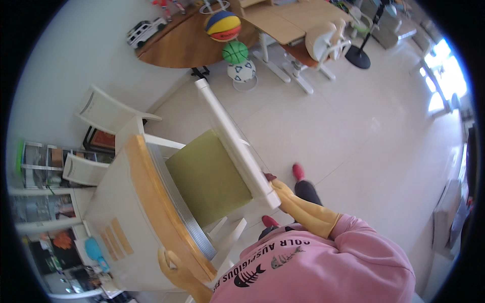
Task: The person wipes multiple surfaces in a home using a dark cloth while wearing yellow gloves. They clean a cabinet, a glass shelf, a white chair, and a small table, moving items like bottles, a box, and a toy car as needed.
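Both hands wear long yellow rubber gloves. My right hand [281, 188] is at the near end of a white chair's back [237, 142], its fingers closed on a small dark red thing [269, 177], perhaps a cloth. The chair has a green seat [208, 178] and stands tucked against a table [151, 200] with a wood-coloured edge and a pale top. My left hand [170, 265] is over the table's near edge, fingers curled; something whitish shows between them, and whether it is held cannot be told.
More white chairs [110, 110] stand by the wall. Beyond are a brown oval table [178, 45], stacked balls [235, 52] on a stand, a desk [288, 19] with a swivel chair [322, 41] and a black round stand base [357, 57]. My feet in red footwear are on the tiled floor.
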The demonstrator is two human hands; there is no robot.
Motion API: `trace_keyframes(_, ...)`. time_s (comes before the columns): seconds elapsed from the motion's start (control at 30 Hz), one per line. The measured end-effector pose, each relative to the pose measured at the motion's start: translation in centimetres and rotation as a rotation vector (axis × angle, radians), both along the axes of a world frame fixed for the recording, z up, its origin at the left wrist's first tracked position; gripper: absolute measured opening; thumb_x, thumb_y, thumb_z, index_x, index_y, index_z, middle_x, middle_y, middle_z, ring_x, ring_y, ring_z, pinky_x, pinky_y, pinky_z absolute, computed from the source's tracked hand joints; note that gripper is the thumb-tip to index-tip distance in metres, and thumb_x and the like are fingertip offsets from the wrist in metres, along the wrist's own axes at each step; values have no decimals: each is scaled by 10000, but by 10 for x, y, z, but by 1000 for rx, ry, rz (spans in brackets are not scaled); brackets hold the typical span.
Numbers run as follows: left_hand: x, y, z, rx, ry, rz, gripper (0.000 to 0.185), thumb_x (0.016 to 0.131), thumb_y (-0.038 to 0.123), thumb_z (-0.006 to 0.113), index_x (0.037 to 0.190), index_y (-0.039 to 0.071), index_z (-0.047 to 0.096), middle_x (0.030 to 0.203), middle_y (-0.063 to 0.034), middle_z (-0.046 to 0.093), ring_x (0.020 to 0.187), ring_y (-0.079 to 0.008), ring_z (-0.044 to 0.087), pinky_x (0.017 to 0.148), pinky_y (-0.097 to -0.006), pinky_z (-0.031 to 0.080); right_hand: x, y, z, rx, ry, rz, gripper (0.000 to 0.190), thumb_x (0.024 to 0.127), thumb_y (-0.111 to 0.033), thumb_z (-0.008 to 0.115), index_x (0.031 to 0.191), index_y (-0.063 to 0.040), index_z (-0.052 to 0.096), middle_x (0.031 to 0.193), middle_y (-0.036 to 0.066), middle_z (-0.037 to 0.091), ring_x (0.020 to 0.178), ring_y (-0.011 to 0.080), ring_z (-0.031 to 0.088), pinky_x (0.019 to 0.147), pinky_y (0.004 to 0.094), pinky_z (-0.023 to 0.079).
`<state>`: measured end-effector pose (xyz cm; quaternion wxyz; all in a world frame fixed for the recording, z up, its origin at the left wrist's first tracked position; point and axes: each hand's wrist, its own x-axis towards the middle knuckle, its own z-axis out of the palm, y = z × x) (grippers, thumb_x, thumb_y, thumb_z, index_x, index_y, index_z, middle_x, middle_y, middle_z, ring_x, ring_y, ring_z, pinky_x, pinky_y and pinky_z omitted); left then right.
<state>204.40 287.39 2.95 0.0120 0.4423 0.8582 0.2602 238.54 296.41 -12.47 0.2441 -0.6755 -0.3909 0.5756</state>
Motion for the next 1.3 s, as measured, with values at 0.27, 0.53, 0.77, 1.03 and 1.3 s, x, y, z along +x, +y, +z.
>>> trace_keyframes(0.27, 245, 190, 32, 14, -534, -534, 655, 998, 273, 617, 1530, -45, 403, 1565, -196, 444, 1427, -330, 455, 1186, -421, 350, 61, 35, -112, -695, 662, -234, 378, 1070, -279, 499, 1393, -105, 589, 1266, 140, 684, 1187, 282, 644, 1002, 384, 515)
trace_keyframes(0.53, 302, 206, 36, -353, -104, -56, 911, 870, 256, 765, 1607, 19, 284, 1585, -214, 372, 1423, -331, 432, 1151, -445, 376, 20, 204, -175, -226, 318, 310, 495, 988, -353, 530, 1462, -209, 537, 1247, 249, 679, 1138, 415, 664, 1017, 479, 506)
trace_keyframes(0.77, 305, 193, 66, -747, 194, -82, 945, 941, 352, 764, 1575, -88, 219, 1537, -338, 370, 1384, -463, 427, 1134, -577, 365, -75, 150, -250, -148, 152, 216, 698, 964, -222, 517, 1621, -183, 284, 1406, 261, 591, 1292, 437, 574, 1083, 490, 471)
trace_keyframes(1.03, 300, 173, 79, -877, 159, -89, 1051, 945, 304, 763, 1616, -38, 30, 1568, -339, 244, 1399, -447, 350, 1168, -614, 277, -11, 108, -235, -579, 303, 446, 587, 873, -100, 545, 1458, -144, 542, 1344, 254, 642, 1271, 415, 602, 1084, 451, 480)
trace_keyframes(1.3, 294, 151, 73, -644, -23, -94, 999, 971, 149, 718, 1606, -7, -37, 1559, -331, 265, 1408, -418, 360, 1145, -588, 350, -48, 274, -250, -299, -169, 1108, 481, 947, -170, 613, 1426, -133, 587, 1505, 92, 550, 1363, 287, 556, 1054, 423, 525)
